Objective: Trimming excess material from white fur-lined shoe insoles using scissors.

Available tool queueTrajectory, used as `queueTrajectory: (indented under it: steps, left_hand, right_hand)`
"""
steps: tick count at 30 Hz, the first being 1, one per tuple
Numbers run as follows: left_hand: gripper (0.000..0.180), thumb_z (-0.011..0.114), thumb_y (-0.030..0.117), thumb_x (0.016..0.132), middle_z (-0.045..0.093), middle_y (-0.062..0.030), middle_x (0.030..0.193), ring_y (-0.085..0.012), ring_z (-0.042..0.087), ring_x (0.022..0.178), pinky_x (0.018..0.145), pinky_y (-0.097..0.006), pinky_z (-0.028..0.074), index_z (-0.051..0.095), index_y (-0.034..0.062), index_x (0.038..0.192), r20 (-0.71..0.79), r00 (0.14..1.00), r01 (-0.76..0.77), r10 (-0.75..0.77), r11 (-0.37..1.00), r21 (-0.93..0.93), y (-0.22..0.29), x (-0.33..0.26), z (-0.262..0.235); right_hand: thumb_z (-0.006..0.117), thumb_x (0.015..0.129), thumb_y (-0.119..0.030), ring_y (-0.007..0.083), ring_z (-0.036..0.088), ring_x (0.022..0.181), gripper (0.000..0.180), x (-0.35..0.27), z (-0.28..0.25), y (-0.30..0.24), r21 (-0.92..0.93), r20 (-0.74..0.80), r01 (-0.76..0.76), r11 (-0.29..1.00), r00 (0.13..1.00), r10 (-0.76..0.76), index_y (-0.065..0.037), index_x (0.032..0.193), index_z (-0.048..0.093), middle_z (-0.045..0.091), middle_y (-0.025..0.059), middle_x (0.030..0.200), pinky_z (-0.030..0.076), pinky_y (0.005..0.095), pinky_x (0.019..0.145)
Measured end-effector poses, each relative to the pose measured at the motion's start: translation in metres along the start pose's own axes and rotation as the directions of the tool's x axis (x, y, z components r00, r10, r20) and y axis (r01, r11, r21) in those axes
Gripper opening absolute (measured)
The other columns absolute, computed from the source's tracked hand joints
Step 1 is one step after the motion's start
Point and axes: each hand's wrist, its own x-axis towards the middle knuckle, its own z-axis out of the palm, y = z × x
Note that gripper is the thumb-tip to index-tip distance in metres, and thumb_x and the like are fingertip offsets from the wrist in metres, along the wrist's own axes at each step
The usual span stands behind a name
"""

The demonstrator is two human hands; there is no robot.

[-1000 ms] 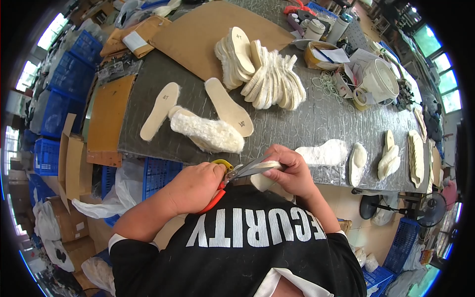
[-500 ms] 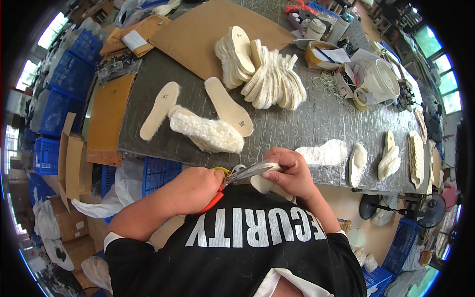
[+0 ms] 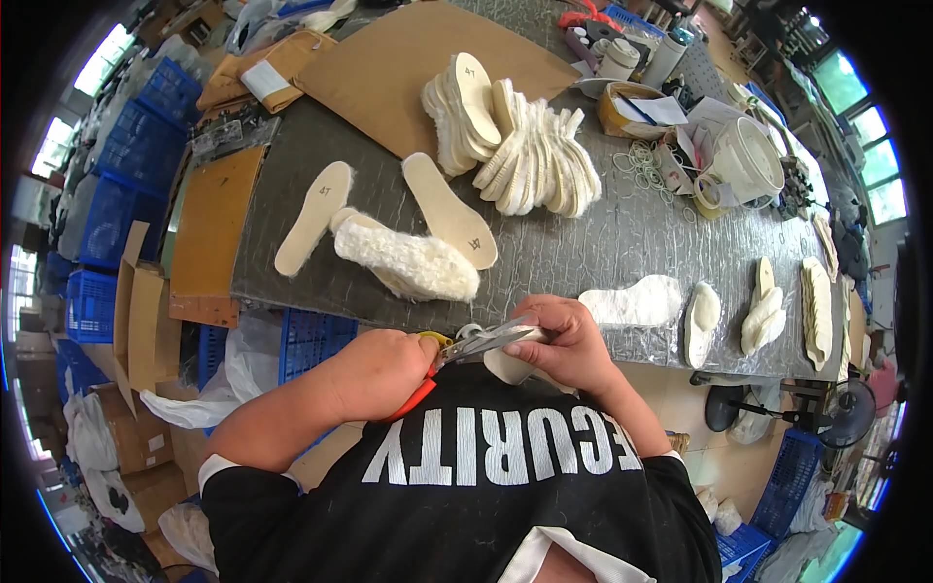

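Note:
My left hand (image 3: pixel 384 374) is closed round the handles of a pair of scissors (image 3: pixel 481 342), red and yellow at the grip. Their blades point right and lie against the edge of a cream insole (image 3: pixel 505 367). Fingers and thumb of my right hand (image 3: pixel 566 340) pinch that insole just in front of my chest, hiding part of it. Beyond my hands on the table lie a fluffy insole pile (image 3: pixel 408 260) and two flat insoles, one at the left (image 3: pixel 313 219) and one slanting behind the pile (image 3: pixel 447 209).
Stacked fleece insoles (image 3: pixel 539 155) stand at the table's (image 3: pixel 573 253) far middle, beside brown cardboard (image 3: pixel 408 58). Rubber bands (image 3: pixel 644 165), a white bucket (image 3: pixel 746 160) and a tape roll (image 3: pixel 712 194) sit far right. More insoles (image 3: pixel 637 301) line the right edge. A fan (image 3: pixel 847 413) stands below.
The insole in my right hand has shifted slightly left and down, with its angle a little changed. The scissors stay at its edge; my left hand has hardly moved.

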Motion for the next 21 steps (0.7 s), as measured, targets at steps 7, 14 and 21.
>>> queueTrajectory:
  steps: [7, 14, 21]
  left_hand:
    - [0.012, 0.054, 0.009, 0.076, 0.058, -0.0175, 0.074, -0.0342, 0.059, 0.072, 0.063, -0.040, 0.047, 0.050, -0.0008, 0.081, -0.039, 0.999, -0.037, 0.036, 0.999, -0.021, -0.004, -0.002, 0.002]
    - [0.015, 0.056, 0.010, 0.075, 0.058, -0.0177, 0.074, -0.0348, 0.059, 0.071, 0.062, -0.040, 0.047, 0.050, -0.0011, 0.082, 0.028, 1.000, -0.006, 0.006, 1.000, 0.013, -0.003, -0.006, -0.004]
    - [0.016, 0.058, 0.011, 0.075, 0.057, -0.0168, 0.069, -0.0348, 0.059, 0.069, 0.061, -0.041, 0.046, 0.050, -0.0012, 0.081, 0.010, 0.999, -0.032, 0.032, 0.999, 0.018, -0.008, -0.010, -0.001]
  right_hand:
    - [0.073, 0.071, -0.005, 0.0140, 0.055, 0.066, 0.014, 0.001, 0.003, -0.002, -0.011, 0.016, 0.017, 1.000, 1.000, -0.017, 0.002, 0.080, 0.064, 0.058, 0.0067, 0.075, 0.043, 0.0269, 0.059]
    - [0.074, 0.069, -0.006, 0.0139, 0.054, 0.060, 0.014, 0.003, 0.008, -0.002, -0.027, 0.020, 0.012, 1.000, 1.000, -0.011, 0.002, 0.077, 0.064, 0.058, 0.0071, 0.072, 0.042, 0.0265, 0.054]
    - [0.073, 0.069, -0.004, 0.0153, 0.055, 0.062, 0.014, 0.006, 0.013, -0.006, -0.081, 0.036, -0.019, 0.997, 0.999, 0.022, 0.002, 0.077, 0.064, 0.059, 0.0079, 0.072, 0.043, 0.0273, 0.055]
